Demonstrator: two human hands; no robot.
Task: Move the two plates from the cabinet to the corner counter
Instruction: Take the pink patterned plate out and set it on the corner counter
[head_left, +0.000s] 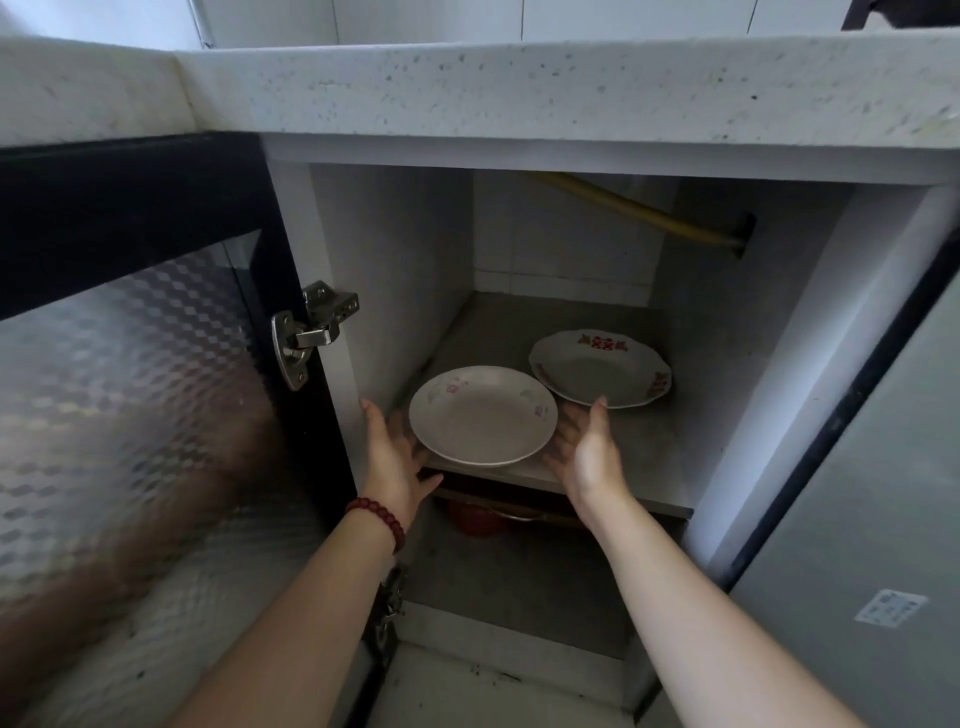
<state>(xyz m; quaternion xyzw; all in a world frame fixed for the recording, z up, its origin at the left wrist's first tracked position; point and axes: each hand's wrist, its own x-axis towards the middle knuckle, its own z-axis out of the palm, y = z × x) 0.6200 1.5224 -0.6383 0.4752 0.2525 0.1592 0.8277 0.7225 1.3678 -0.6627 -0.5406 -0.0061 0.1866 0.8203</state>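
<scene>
Two plates lie on the cabinet shelf (623, 441). The nearer white plate (483, 415), with faint pink flowers, overhangs the shelf's front edge. Behind it to the right lies a scalloped plate with red marks (597, 369). My left hand (395, 457), a red bead bracelet on its wrist, is spread at the white plate's left rim, fingers partly under it. My right hand (587, 452) is spread beside the plate's right rim, palm facing it. Neither hand has closed on the plate.
The glass-panelled cabinet door (130, 415) stands swung out on the left, its hinge (306, 332) near my left hand. A speckled stone counter (519, 88) runs above, with its corner at upper left. A yellow pipe (639, 213) crosses the cabinet top. A red object (475, 517) sits below the shelf.
</scene>
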